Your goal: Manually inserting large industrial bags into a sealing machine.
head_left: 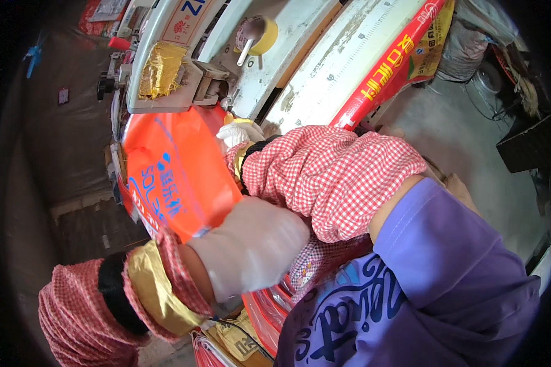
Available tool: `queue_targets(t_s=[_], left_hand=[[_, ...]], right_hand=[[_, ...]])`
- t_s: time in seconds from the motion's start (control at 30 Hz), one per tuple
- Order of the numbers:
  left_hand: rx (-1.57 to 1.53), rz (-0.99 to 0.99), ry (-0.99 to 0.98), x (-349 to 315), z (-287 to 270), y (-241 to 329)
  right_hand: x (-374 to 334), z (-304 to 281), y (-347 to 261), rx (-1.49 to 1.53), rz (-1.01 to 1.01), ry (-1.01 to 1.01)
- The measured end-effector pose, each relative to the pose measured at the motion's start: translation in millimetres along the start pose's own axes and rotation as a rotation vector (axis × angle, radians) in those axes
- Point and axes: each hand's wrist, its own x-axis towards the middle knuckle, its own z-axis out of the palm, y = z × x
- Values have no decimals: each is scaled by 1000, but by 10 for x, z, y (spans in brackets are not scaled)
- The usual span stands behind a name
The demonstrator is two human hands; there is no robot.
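An orange-red printed plastic bag hangs from the sewing machine, its upper edge by the machine's head. My right hand, in a white glove, is curled at that upper edge, close under the head. Its wrist lies behind my red-checked oversleeve, and its fingertips are partly hidden. Lower down, my left hand, also in a pale glove, is beside the bag's lower right corner. Motion smears its fingers, so I cannot make out whether it touches the bag or holds anything.
A roll of yellow tape lies on the machine's pale table. Along the table's right side runs a red and yellow printed sheet. Folded red plastic bags lie below my hands. A dark box stands at the right.
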Motion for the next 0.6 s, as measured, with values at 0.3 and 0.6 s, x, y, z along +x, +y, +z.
queue_targets(t_s=[0.3, 0.6], left_hand=[[319, 26, 198, -647, -252, -986], [-96, 332, 390, -362, 163, -35]], right_hand=[[-66, 100, 13, -52, -101, 2], [-575, -108, 444, -30, 63, 414]])
